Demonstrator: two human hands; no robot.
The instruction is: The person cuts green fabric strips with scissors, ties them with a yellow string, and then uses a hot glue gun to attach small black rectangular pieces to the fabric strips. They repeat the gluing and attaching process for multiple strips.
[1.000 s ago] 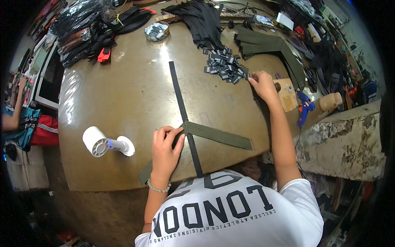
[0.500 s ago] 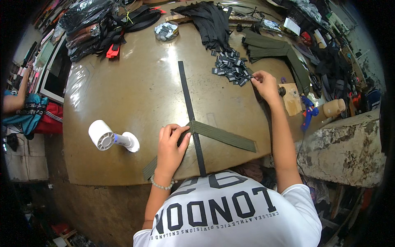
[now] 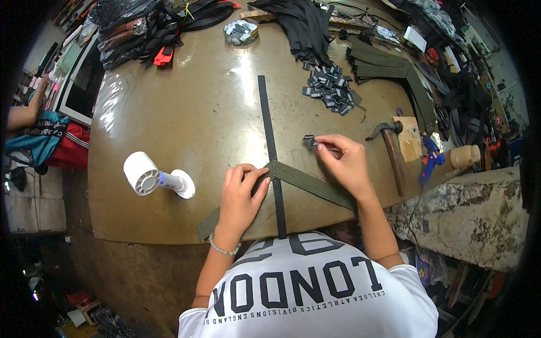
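My left hand [image 3: 241, 194] pinches the folded peak of an olive-green ribbed strap [image 3: 315, 187], whose two ends slope down to either side. This fold lies across a long narrow black strip [image 3: 265, 118] that runs from the table's near edge toward the far side. Right of the strip, my right hand [image 3: 345, 163] holds a small black label [image 3: 309, 141] between thumb and forefinger, just above the table. Beyond it lies a loose pile of similar black labels [image 3: 332, 87].
A white handheld fan [image 3: 141, 172] lies at left on the brown table [image 3: 186, 107]. A hammer [image 3: 393, 155] and a blue glue gun [image 3: 433, 158] are at right. Olive straps [image 3: 377, 65], black straps [image 3: 301, 28] and a small bowl [image 3: 241, 32] are farther back. Another person's arm [image 3: 28, 110] shows far left.
My right hand has come from the label pile back toward the strap, carrying a label. My left hand stays on the fold. The view has shifted slightly, and the hammer is now uncovered.
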